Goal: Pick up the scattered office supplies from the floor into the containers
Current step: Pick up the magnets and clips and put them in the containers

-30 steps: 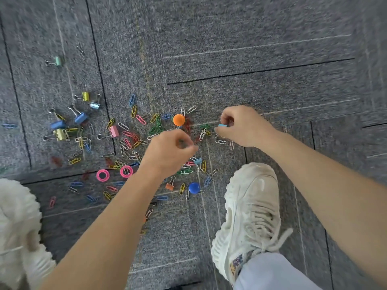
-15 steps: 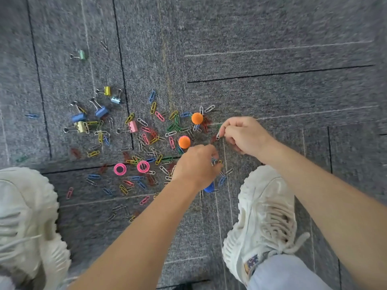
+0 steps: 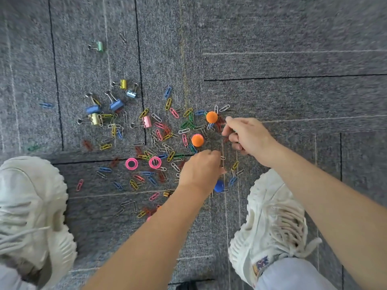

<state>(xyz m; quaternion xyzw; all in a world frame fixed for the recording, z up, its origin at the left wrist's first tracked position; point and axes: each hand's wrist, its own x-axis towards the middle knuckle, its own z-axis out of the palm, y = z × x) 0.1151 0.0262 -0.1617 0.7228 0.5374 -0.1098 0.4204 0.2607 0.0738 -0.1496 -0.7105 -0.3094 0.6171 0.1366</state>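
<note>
— Head view: office supplies where?
— Scattered on the carpet floor: paper clips thick at centre, binder clips far left, pink rings nearer.
— Hands?
— Left hand curled down onto clips just beside a blue round piece; right hand curled near the far orange round piece. Pinching anything? Cannot tell.

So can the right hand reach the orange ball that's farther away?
Probably yes. The right hand has its pointing finger just beside that orange ball, with only flat paper clips between them and nothing covering it.
</note>
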